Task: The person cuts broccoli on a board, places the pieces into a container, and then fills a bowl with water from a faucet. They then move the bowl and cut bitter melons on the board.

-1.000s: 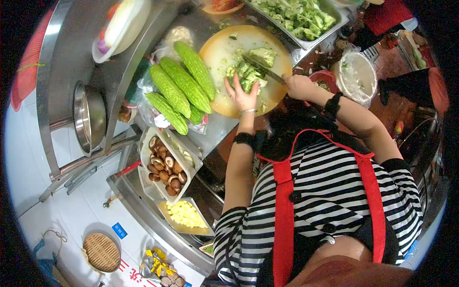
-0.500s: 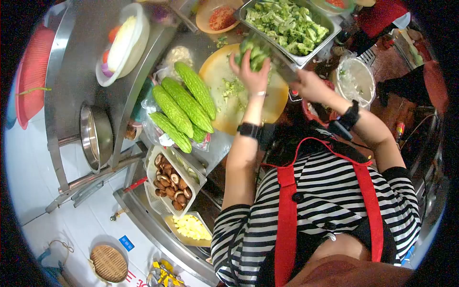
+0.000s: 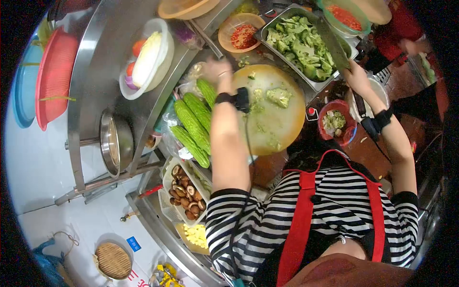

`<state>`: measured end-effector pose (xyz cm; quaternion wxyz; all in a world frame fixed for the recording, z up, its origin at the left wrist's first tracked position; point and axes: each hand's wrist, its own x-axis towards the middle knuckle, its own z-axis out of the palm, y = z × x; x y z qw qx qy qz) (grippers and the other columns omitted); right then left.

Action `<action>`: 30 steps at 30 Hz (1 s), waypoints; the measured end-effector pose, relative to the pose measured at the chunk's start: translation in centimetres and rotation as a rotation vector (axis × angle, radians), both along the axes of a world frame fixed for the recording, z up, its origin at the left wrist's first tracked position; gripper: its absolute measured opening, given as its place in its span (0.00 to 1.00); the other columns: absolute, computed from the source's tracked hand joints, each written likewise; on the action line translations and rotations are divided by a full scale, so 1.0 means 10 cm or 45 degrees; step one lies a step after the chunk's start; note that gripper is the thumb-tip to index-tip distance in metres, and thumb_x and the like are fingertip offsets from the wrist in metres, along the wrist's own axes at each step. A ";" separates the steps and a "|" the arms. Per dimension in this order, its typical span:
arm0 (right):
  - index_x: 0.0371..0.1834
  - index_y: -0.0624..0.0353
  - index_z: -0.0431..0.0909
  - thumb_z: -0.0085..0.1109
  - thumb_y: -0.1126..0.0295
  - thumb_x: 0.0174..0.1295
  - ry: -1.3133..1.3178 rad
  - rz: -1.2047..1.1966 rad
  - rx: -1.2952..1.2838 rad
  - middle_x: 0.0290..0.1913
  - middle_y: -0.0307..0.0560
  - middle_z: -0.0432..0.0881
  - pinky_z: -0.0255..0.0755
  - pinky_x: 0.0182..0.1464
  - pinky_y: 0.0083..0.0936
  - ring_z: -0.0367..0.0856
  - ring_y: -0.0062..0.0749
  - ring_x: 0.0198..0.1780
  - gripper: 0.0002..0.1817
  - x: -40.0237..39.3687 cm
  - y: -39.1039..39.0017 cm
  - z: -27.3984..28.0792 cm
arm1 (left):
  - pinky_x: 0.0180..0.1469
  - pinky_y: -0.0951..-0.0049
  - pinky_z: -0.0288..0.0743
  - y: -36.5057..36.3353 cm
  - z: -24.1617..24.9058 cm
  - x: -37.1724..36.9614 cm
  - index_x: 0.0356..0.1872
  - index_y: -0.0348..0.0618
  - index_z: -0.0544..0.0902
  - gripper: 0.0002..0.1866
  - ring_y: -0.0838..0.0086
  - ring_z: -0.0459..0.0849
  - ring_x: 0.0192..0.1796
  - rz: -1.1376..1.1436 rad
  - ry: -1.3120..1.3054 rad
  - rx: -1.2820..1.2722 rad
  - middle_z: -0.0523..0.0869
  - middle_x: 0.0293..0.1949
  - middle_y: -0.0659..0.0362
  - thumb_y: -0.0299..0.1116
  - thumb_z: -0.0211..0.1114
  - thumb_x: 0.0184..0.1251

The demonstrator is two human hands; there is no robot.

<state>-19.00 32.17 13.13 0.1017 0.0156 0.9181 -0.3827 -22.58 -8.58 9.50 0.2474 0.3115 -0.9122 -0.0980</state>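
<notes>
My right hand (image 3: 356, 76) grips a cleaver (image 3: 333, 44), its broad blade raised over the right side of the metal tray of cut broccoli (image 3: 301, 48). My left hand (image 3: 217, 71) is smeared by motion at the far end of several bitter melons (image 3: 191, 117), near a clear plastic bag (image 3: 193, 79); what its fingers do cannot be made out. On the round cutting board (image 3: 287, 124) lie a broccoli piece (image 3: 279, 97) and scattered green crumbs.
Bowls of chopped red chilli (image 3: 244, 37) stand beyond the board. A red bucket of scraps (image 3: 337, 122) is at right. Shiitake mushrooms (image 3: 186, 193) fill a white basket at lower left. A metal shelf edge (image 3: 158, 95) runs along the left; another person's hand (image 3: 412, 47) shows at upper right.
My left hand has left the board for the bitter melons, without the green pieces it held. The cleaver has risen from the board to over the tray. The view has shifted.
</notes>
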 end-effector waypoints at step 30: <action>0.44 0.63 0.70 0.50 0.71 0.57 0.244 -0.353 -0.406 0.27 0.41 0.76 0.65 0.24 0.18 0.70 0.18 0.19 0.12 0.69 0.39 -0.12 | 0.37 0.75 0.73 -1.89 -0.19 0.16 0.35 0.41 0.78 0.11 0.70 0.79 0.34 0.231 -0.899 0.200 0.80 0.36 0.57 0.35 0.52 0.61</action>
